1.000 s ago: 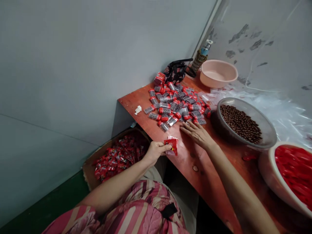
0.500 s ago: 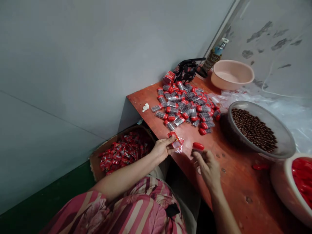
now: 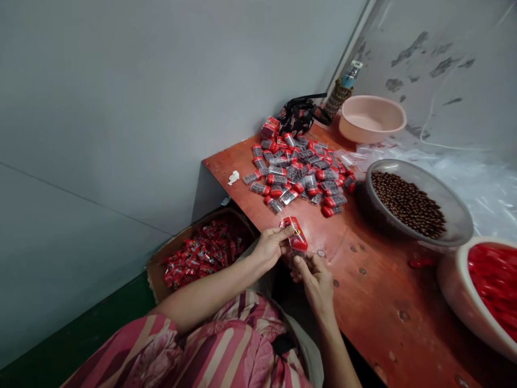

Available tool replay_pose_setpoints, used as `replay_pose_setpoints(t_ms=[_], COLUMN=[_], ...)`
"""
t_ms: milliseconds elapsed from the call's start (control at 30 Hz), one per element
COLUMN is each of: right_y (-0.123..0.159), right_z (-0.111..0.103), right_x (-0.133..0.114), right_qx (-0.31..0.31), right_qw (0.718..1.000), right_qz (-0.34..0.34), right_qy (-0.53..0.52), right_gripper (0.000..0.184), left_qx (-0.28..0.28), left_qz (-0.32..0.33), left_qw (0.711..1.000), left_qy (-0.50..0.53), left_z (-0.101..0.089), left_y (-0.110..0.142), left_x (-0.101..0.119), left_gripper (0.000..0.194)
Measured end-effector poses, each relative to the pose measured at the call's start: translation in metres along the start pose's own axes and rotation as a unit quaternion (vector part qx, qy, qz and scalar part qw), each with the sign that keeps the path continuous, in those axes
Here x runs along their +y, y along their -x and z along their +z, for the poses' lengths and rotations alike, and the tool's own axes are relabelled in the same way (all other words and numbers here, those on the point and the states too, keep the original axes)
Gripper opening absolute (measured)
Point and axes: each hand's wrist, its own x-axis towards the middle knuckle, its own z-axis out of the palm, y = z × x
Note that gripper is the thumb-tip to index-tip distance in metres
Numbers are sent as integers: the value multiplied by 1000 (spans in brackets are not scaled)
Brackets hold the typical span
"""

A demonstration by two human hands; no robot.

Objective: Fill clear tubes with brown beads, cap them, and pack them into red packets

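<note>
My left hand pinches a red printed plastic wrapper between thumb and fingers, just past the table's near edge. Below it, my right hand is closed on a small clear container, whose red cap points up against the wrapper. Whether the cap sits inside the wrapper or only behind it, I cannot tell. Farther back on the table lies a heap of similar red-capped containers with dark contents. Beside my left forearm, a cardboard box holds many red wrappers.
On the red table stand a grey bowl of brown balls, a pale tub of red caps and a pink basin. A black bag, a bottle and clear plastic pieces lie toward the back.
My right hand has moved left with the red-capped container, bringing it up against the wrapper in my left hand. The view has shifted slightly.
</note>
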Motion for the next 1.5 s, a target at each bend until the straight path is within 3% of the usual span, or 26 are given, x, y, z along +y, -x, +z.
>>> replay_pose_setpoints(t_ms=[167, 400, 500, 667, 867, 1033, 1200, 1367, 1500], right_y=[-1, -1, -2, -4, -4, -5, -5, -7, -8], right_z=[2, 4, 2, -3, 0, 4, 4, 4, 5], right_x=[5, 15, 16, 19, 23, 19, 18, 17, 17], right_qx=[58, 82, 71, -30, 89, 28, 92, 53, 71], right_qw=[997, 988, 994, 996, 994, 993, 992, 987, 977], right_qz=[-41, -82, -62, -17, -68, -16, -35, -5, -10], right_qy=[39, 103, 63, -81, 6, -115, -75, -151, -200], right_gripper=[27, 23, 23, 23, 23, 24, 23, 20, 26], left_qx=[-39, -28, -42, -118, -86, -92, -82, -93, -134], left_qz=[6, -42, -50, -64, -29, -25, -35, -39, -85], left_qw=[998, 992, 989, 972, 971, 966, 966, 967, 968], left_qy=[-47, -113, -132, -194, -222, -239, -241, -232, -192], left_z=[2, 3, 1, -2, -1, 2, 2, 0, 0], left_y=[1, 0, -1, -4, -5, -2, 0, 3, 7], left_x=[4, -3, -2, 3, 0, -2, -3, -6, -5], left_gripper=[30, 34, 32, 27, 28, 31, 34, 30, 30])
